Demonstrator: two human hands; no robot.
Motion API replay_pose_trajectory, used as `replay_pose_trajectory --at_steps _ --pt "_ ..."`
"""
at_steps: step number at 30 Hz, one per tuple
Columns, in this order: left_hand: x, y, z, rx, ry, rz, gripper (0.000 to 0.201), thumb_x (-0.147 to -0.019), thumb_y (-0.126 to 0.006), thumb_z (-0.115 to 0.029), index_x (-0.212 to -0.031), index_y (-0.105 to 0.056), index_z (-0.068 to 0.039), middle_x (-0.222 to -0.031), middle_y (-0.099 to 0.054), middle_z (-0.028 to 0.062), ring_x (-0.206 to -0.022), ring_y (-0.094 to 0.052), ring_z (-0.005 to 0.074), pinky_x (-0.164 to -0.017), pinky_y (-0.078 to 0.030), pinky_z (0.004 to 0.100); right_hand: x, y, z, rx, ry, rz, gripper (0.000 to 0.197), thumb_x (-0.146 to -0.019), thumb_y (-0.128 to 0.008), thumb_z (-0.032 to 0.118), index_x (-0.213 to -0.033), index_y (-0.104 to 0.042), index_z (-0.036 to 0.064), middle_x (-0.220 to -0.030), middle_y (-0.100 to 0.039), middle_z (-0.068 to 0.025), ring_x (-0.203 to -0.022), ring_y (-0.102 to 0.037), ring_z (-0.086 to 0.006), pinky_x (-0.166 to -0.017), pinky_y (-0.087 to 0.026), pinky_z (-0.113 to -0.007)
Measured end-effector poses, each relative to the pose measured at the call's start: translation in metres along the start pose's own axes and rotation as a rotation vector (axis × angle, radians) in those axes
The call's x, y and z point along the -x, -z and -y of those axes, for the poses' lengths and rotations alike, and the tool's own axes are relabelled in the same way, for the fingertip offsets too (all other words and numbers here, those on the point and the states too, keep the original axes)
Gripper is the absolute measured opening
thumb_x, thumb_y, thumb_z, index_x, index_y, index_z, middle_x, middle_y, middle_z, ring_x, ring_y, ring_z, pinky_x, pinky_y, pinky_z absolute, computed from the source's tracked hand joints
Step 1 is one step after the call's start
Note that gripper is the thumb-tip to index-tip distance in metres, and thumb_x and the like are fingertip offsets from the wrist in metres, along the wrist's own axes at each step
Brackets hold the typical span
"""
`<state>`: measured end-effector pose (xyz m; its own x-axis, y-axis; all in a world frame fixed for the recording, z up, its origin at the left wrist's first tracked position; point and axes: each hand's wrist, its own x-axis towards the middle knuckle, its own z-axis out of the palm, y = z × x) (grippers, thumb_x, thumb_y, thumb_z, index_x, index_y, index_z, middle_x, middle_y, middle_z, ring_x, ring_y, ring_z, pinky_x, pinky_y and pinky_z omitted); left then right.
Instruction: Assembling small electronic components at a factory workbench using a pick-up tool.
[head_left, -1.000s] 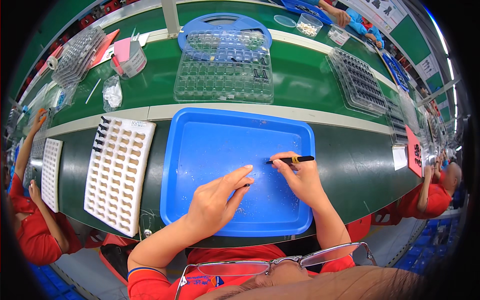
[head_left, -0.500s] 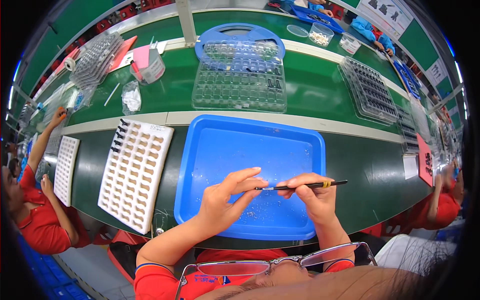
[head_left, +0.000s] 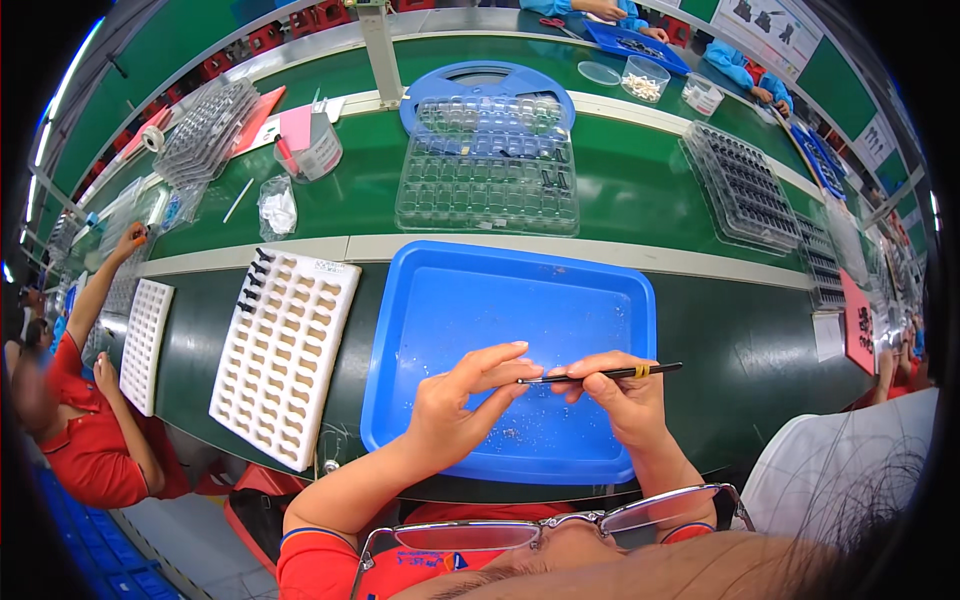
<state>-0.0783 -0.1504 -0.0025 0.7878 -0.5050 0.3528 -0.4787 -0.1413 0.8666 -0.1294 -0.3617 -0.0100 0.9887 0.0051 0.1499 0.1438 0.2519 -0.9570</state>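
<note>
Head view of a bench station. The right hand (head_left: 625, 400) pinches a slim black tweezer-like tool (head_left: 600, 374) with a yellow band, held level, its tip pointing toward the left hand (head_left: 455, 410). The left hand's thumb and forefinger are brought close together at that tip, as if nipping a very small part; whether a part sits between them is too small to tell. Both hands hover over the near half of a shallow blue plastic tray (head_left: 420, 300), smooth, glossy and round-cornered, whose floor carries a thin scatter of tiny pale specks (head_left: 510, 432). To its left lies a white moulded tray (head_left: 285, 355), matte, with a grid of rectangular pockets; only a few black pieces (head_left: 252, 282) stand along its far-left corner, and the other pockets look vacant, so the filling appears barely begun, with most of the grid left. Beyond the blue tray, on the green belt (head_left: 640, 190), lies a clear, ribbed blister tray (head_left: 488, 180), overlapping a blue reel (head_left: 487, 82). A stack of clear trays (head_left: 745, 185) lies well to the right.
</note>
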Motion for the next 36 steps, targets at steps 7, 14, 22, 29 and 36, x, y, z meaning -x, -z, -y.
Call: replay_pose_trajectory --at_steps 7,14,22,29,36 --pt "0.001 -0.001 0.003 0.032 -0.007 -0.01 0.044 -0.085 -0.068 0.005 -0.125 -0.052 -0.001 -0.103 -0.073 0.0124 -0.1 -0.07 0.0196 -0.089 -0.053 0.0293 0.001 0.005 0.001 -0.023 -0.036 0.057 0.018 -0.093 -0.062 0.007 -0.107 -0.066 -0.0041 -0.104 -0.069 -0.0168 -0.095 -0.069 -0.0248 -0.077 -0.057 -0.032" --pt "0.002 -0.001 0.004 -0.029 -0.067 -0.02 0.044 -0.084 -0.069 0.004 -0.125 -0.053 -0.002 -0.103 -0.073 0.0112 -0.098 -0.071 0.0192 -0.087 -0.053 0.0294 -0.001 0.005 -0.001 0.024 0.021 0.052 0.019 -0.093 -0.064 0.014 -0.1 -0.066 -0.0036 -0.098 -0.07 -0.0226 -0.089 -0.07 -0.0296 -0.069 -0.059 -0.035" --pt "0.002 -0.003 0.003 -0.159 -0.161 -0.018 0.047 -0.082 -0.07 0.005 -0.125 -0.053 -0.002 -0.102 -0.073 0.0103 -0.097 -0.071 0.0217 -0.083 -0.055 0.0301 0.001 0.007 -0.004 -0.01 0.071 -0.012 0.025 -0.095 -0.063 0.017 -0.108 -0.062 -0.0035 -0.094 -0.069 -0.0202 -0.084 -0.07 -0.0261 -0.07 -0.058 -0.035" --pt "0.001 -0.005 0.005 -0.159 -0.203 0.011 0.049 -0.081 -0.069 0.007 -0.126 -0.051 -0.001 -0.103 -0.073 0.0118 -0.095 -0.071 0.0239 -0.082 -0.056 0.0315 -0.007 -0.008 0.001 0.227 -0.065 0.08 0.024 -0.091 -0.063 0.008 -0.114 -0.06 0.0018 -0.106 -0.062 -0.0077 -0.101 -0.06 -0.0163 -0.091 -0.049 -0.031" --pt "-0.003 -0.006 0.004 -0.186 -0.286 0.014 0.049 -0.08 -0.07 0.008 -0.126 -0.052 0.0 -0.103 -0.073 0.012 -0.095 -0.071 0.0264 -0.081 -0.057 0.0324 -0.012 -0.015 0.009 0.082 -0.237 0.147 0.024 -0.088 -0.067 0.01 -0.109 -0.059 0.0031 -0.108 -0.057 -0.0044 -0.106 -0.054 -0.0128 -0.093 -0.046 -0.03"
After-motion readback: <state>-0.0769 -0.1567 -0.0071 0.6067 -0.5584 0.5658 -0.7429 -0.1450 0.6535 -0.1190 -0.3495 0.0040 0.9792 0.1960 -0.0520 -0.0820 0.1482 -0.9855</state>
